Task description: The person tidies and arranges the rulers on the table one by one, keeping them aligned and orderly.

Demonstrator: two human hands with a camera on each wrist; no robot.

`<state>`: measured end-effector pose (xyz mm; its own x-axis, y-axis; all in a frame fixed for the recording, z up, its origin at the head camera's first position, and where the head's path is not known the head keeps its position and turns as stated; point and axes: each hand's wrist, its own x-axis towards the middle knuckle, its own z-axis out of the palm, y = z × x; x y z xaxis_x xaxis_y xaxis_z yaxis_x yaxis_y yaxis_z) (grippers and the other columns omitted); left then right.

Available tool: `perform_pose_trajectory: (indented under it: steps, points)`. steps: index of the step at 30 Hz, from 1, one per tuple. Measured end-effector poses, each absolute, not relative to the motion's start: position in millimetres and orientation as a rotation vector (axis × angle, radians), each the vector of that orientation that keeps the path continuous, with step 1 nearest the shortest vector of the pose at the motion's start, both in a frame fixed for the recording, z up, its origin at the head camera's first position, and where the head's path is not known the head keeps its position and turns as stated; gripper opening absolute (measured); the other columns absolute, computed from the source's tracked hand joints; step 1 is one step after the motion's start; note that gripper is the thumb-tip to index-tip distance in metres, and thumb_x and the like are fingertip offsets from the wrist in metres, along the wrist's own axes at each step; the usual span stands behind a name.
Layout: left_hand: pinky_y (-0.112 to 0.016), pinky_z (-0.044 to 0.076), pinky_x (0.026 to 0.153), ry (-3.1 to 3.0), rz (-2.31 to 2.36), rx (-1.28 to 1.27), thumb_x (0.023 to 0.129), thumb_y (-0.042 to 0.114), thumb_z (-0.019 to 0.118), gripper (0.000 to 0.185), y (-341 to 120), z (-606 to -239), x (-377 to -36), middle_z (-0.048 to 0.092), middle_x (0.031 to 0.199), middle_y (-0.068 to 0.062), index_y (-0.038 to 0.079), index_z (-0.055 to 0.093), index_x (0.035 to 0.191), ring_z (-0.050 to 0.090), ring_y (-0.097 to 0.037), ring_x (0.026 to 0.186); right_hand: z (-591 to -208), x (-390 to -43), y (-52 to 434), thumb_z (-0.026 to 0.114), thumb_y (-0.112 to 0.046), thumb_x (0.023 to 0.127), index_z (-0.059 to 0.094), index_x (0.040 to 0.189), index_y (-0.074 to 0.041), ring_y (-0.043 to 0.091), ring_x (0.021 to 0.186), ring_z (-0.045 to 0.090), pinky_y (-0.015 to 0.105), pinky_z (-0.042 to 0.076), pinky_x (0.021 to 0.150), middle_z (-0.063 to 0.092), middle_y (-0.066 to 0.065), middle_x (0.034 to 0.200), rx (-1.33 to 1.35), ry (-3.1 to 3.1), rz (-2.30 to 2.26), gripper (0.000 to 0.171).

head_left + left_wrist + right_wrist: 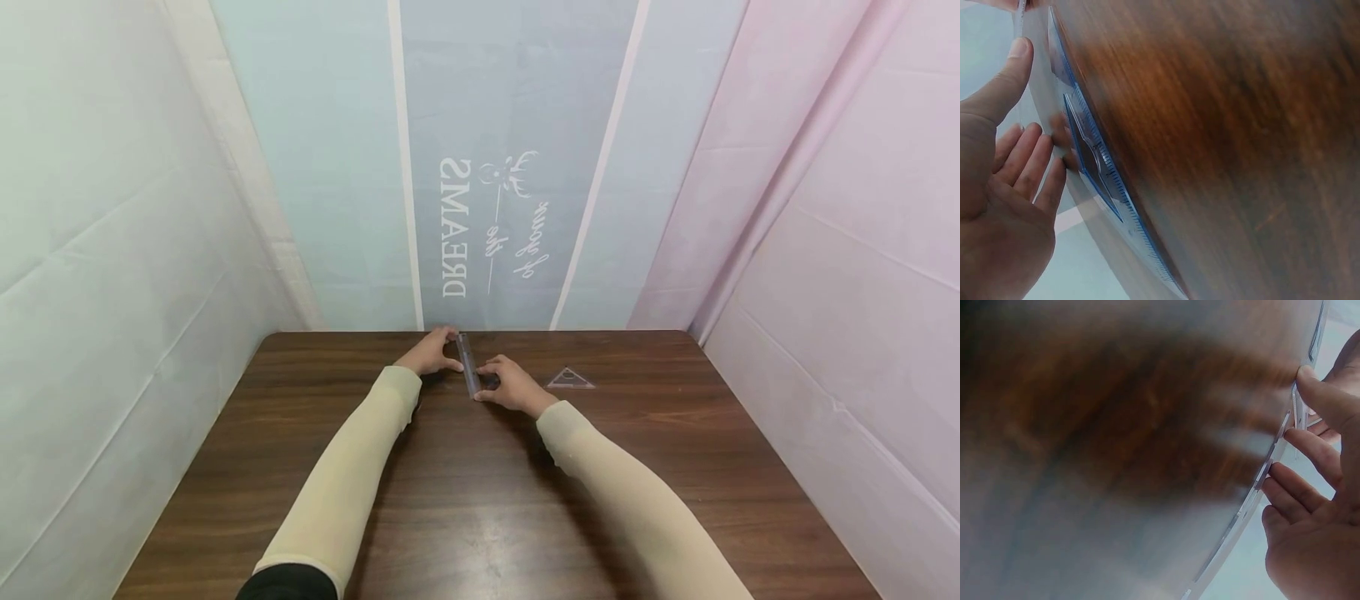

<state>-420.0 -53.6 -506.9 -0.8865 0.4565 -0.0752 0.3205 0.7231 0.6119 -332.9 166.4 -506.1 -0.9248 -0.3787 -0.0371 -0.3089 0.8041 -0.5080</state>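
Observation:
A narrow, clear-grey ruler (468, 367) lies at a slant near the table's far edge, between the two hands. My left hand (429, 353) is at its left side; the thumb touches it near the middle, and the fingers reach its far end. From the right, my right hand (512, 387) touches the ruler's near part with thumb and fingertips, which stand apart. In the left wrist view, clear pieces with blue markings (1122, 197) lie flat beyond the left fingers. A thin clear edge (1254, 494) meets the right fingertips in the right wrist view.
A clear triangular set square (571, 380) lies to the right of the right hand. The brown wooden table (480, 500) ends at a hanging cloth (337, 167) with mirrored lettering. Pale cloth walls stand on both sides.

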Motion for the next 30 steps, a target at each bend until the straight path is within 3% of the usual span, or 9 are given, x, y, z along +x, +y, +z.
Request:
perform_pose_trajectory:
  steps: [12,21,30]
  points:
    - [-0.048,0.04,0.122,2.691,0.964,0.631,0.094,0.025,0.087,0.08,-59.3,-512.9,-422.5,0.051,0.155,-0.022,-0.002,0.045,0.156,0.048,-0.036,0.146,-508.1,-333.6,164.5,0.084,-0.019,0.096,0.063,0.142,0.005,0.037,0.137,0.058,0.051,0.046,0.117,0.059,0.02,0.147,-0.717,2.837,-0.843,0.056]
    - [-0.05,0.04,0.122,2.673,1.011,0.674,0.094,0.028,0.087,0.082,-68.0,-505.4,-415.7,0.049,0.156,-0.023,-0.004,0.044,0.156,0.048,-0.039,0.146,-501.2,-326.7,167.4,0.083,-0.017,0.096,0.06,0.146,0.003,0.039,0.141,0.054,0.057,0.044,0.117,0.056,0.02,0.151,-0.747,2.791,-0.921,0.059]
    - [-0.05,0.039,0.123,2.625,1.136,0.72,0.094,0.027,0.088,0.084,-79.4,-499.6,-401.3,0.049,0.157,-0.02,0.001,0.042,0.159,0.049,-0.037,0.147,-497.6,-310.3,166.1,0.082,-0.02,0.099,0.06,0.149,-0.002,0.035,0.141,0.056,0.054,0.048,0.114,0.056,0.014,0.153,-0.748,2.763,-1.003,0.058]
